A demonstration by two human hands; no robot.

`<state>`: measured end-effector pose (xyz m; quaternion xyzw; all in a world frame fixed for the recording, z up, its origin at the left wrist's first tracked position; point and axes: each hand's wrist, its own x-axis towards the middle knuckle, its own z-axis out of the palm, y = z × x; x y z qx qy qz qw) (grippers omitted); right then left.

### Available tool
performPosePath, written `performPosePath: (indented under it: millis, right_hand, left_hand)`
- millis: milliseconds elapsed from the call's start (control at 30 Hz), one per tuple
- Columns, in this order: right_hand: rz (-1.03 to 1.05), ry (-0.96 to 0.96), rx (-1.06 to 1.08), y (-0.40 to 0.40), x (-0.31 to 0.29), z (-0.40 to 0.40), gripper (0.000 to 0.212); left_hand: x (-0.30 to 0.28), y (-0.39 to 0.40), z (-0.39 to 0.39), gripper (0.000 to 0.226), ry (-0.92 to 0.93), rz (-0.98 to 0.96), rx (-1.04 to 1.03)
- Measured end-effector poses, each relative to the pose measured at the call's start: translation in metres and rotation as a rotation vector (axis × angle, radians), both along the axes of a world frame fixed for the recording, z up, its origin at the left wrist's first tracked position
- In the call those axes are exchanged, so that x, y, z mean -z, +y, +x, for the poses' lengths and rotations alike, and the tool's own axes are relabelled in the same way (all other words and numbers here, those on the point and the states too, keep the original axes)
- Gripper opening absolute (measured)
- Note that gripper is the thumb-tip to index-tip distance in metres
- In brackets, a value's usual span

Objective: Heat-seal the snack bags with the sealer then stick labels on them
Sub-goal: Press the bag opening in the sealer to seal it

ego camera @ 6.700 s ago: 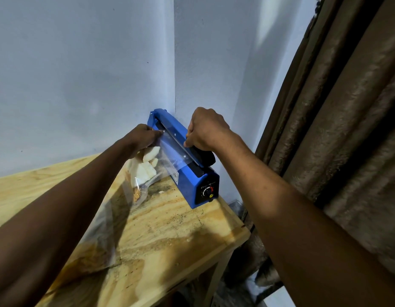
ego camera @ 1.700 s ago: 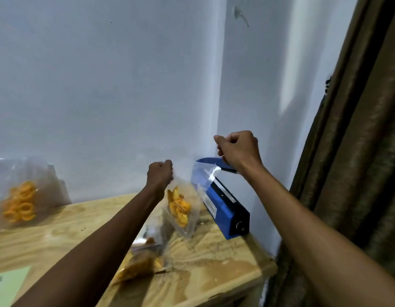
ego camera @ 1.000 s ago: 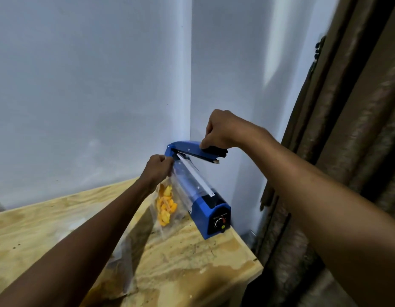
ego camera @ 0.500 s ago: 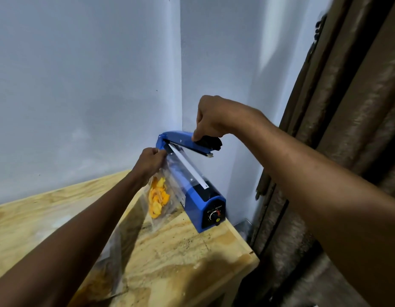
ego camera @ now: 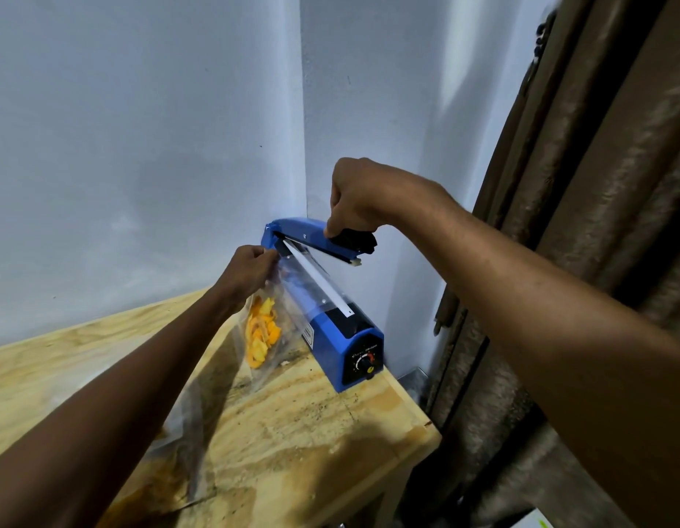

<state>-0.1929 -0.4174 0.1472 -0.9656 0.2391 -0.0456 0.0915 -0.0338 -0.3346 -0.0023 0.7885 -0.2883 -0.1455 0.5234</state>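
The right hand (ego camera: 363, 202) grips the black handle of the raised arm of the blue heat sealer (ego camera: 331, 302). The left hand (ego camera: 251, 269) pinches the top edge of a clear snack bag (ego camera: 264, 333) draped over the sealing bar, its body resting on the wooden table (ego camera: 311, 421).

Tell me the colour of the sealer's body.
Blue, with a black handle grip; the sealer shows clearly in the head view.
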Motion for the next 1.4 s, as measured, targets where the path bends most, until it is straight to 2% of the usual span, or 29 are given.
performPosePath:
  millis: [267, 567, 1400]
  right_hand:
    - [-0.033, -0.011, 0.015, -0.002, 0.006, 0.003, 0.017]
    - [-0.014, 0.011, 0.0, -0.001, 0.009, 0.003, 0.027]
    - [-0.009, 0.025, -0.03, -0.002, 0.023, 0.001, 0.028]
  left_hand:
    - [0.0, 0.0, 0.001, 0.03, 0.004, 0.001, -0.004]
    - [0.002, 0.001, 0.001, 0.03, -0.002, -0.003, -0.018]
    - [-0.001, 0.0, 0.003, 0.029, -0.011, 0.026, -0.007]
